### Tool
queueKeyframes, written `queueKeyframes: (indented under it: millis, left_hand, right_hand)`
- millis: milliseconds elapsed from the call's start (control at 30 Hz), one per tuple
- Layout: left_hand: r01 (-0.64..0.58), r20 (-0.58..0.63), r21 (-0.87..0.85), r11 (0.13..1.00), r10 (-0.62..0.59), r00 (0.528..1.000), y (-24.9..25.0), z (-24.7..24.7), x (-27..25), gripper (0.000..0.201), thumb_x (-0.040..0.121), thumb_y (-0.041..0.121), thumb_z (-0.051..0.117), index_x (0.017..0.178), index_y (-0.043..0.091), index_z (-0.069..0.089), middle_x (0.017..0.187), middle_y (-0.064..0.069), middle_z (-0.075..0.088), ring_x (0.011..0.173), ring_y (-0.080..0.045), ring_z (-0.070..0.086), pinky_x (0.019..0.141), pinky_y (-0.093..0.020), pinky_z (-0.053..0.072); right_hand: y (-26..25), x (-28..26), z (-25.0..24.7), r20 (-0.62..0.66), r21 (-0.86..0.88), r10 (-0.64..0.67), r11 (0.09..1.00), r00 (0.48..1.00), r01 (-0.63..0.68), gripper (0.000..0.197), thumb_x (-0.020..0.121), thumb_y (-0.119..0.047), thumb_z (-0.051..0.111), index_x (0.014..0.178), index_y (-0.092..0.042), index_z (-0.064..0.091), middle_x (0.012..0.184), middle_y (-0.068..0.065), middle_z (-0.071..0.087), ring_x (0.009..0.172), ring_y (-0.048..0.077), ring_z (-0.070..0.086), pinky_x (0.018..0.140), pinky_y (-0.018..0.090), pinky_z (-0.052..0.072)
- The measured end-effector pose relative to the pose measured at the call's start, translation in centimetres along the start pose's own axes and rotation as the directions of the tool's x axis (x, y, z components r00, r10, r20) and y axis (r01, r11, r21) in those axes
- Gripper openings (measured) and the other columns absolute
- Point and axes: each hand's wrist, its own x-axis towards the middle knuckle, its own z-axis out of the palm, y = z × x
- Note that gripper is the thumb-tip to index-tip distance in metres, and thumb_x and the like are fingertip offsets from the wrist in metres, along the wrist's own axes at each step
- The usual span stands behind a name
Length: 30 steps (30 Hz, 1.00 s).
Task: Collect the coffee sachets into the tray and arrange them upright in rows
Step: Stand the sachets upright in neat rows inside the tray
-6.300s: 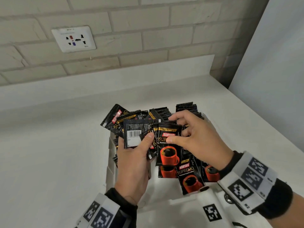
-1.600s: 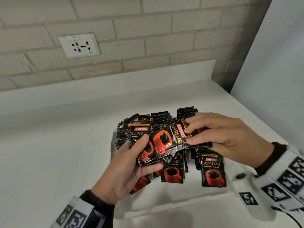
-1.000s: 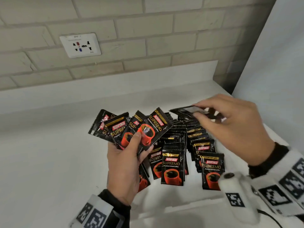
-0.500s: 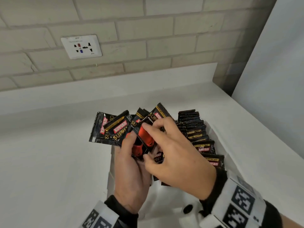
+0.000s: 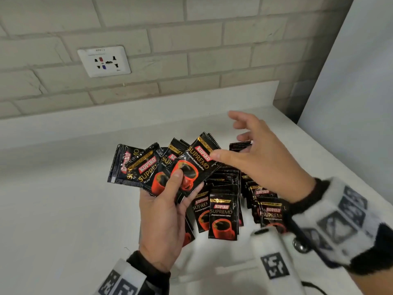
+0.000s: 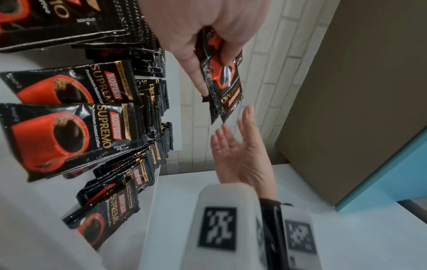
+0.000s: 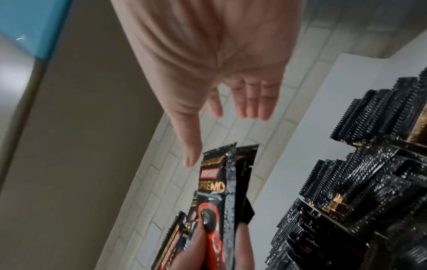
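Observation:
My left hand [image 5: 180, 186] grips a fan of several black Kopiko sachets [image 5: 161, 167] above the left side of the white tray [image 5: 212, 258]. The thumb presses on the front sachet's red cup. In the left wrist view the held sachets [image 6: 224, 78] stick out past the fingers. My right hand [image 5: 242, 145] hovers open and empty just right of the fan, fingers spread, thumb tip close to the front sachet's top corner. Below it, rows of upright sachets [image 5: 223, 216] fill the tray; the right row [image 5: 270, 211] is partly hidden by my right wrist.
The tray sits on a white counter [image 5: 63, 209] against a brick wall with a socket plate [image 5: 104, 61]. A tall grey panel [image 5: 350, 103] closes the counter's right side.
Half a second ago my right hand's fingers were at the fan in my left hand. It has since pulled away to the right and opened, holding nothing. The fan stays in my left hand.

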Motion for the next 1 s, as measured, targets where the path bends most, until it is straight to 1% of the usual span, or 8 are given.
queueKeyframes:
  millis: [67,200,400,500,633,733,833,1000]
  left_hand:
    - [0.012,0.045,0.021,1.0,-0.013,0.999,0.0,0.3,-0.2,0.034,0.073,0.007,0.058,0.107,0.014,0.059,0.092,-0.002,0.074,0.084,-0.018,0.072,0.061,-0.032,0.059]
    - [0.011,0.098,0.048,0.999,-0.015,0.995,0.0,0.2,-0.1,0.033,0.074,0.008,0.057,0.107,0.013,0.06,0.096,-0.004,0.074,0.086,-0.019,0.072,0.06,-0.03,0.059]
    - [-0.039,0.018,0.053,0.998,0.038,0.999,0.9,-0.9,0.8,0.055,0.074,0.012,0.059,0.128,0.008,0.05,0.103,-0.002,0.07,0.091,-0.015,0.07,0.059,-0.026,0.057]
    - [-0.068,-0.014,0.035,0.997,0.069,0.998,1.6,-1.5,1.4,0.049,0.077,0.009,0.058,0.125,0.012,0.053,0.102,0.002,0.069,0.094,-0.013,0.068,0.062,-0.028,0.058]
    - [-0.067,-0.02,0.043,0.997,0.068,0.997,2.1,-2.2,1.8,0.037,0.081,0.006,0.057,0.117,0.017,0.058,0.099,0.005,0.07,0.092,-0.01,0.068,0.062,-0.029,0.058]
    - [-0.067,-0.015,0.063,0.996,0.068,0.998,2.2,-2.3,1.7,0.046,0.075,0.008,0.059,0.121,0.015,0.056,0.095,0.006,0.07,0.087,-0.007,0.069,0.062,-0.03,0.058]
    - [-0.072,-0.013,0.078,0.994,0.074,0.997,2.3,-2.5,1.5,0.05,0.071,0.011,0.06,0.121,0.015,0.055,0.091,0.007,0.071,0.086,-0.007,0.069,0.062,-0.03,0.058]
    - [-0.064,-0.009,0.083,0.994,0.065,0.998,2.5,-2.7,1.5,0.052,0.071,0.01,0.06,0.123,0.015,0.055,0.093,0.008,0.071,0.088,-0.008,0.069,0.063,-0.031,0.059]
  right_hand:
    - [0.0,0.8,-0.3,0.136,0.073,0.067,0.994,0.988,-0.078,0.078,0.069,-0.036,0.074,0.136,-0.034,0.034,0.117,-0.01,0.053,0.098,0.003,0.056,0.081,0.017,0.047]
    - [-0.3,1.2,-0.1,0.182,0.145,0.025,0.988,0.983,-0.052,0.043,0.075,-0.015,0.073,0.11,-0.03,0.055,0.095,0.001,0.067,0.079,0.016,0.068,0.065,0.025,0.056]
    - [0.4,2.0,-1.5,0.177,0.189,0.043,0.979,0.983,-0.077,0.032,0.074,-0.01,0.073,0.094,-0.028,0.057,0.085,-0.007,0.066,0.066,0.005,0.064,0.057,0.021,0.055]
    - [1.1,1.9,-2.1,0.293,0.039,0.036,0.998,0.955,-0.05,0.032,0.072,-0.012,0.074,0.089,-0.032,0.056,0.085,-0.009,0.066,0.066,0.0,0.062,0.062,0.018,0.053]
    - [2.4,1.2,-0.3,0.59,-0.368,0.105,0.917,0.8,0.151,0.028,0.075,-0.022,0.074,0.098,-0.026,0.059,0.088,-0.014,0.059,0.078,0.002,0.054,0.07,0.013,0.041]
    - [3.1,0.9,1.4,0.669,-0.494,0.158,0.825,0.726,0.275,0.038,0.078,-0.028,0.071,0.111,-0.02,0.056,0.091,-0.012,0.049,0.083,0.006,0.048,0.065,0.013,0.036]
    - [3.4,0.5,2.6,0.691,-0.57,0.177,0.729,0.701,0.378,0.039,0.082,-0.03,0.067,0.116,-0.02,0.051,0.089,-0.009,0.044,0.083,0.01,0.05,0.065,0.022,0.037]
    - [3.3,0.6,3.1,0.688,-0.615,0.089,0.597,0.72,0.515,0.03,0.087,-0.02,0.056,0.115,-0.021,0.047,0.11,0.0,0.054,0.094,0.021,0.055,0.068,0.032,0.044]
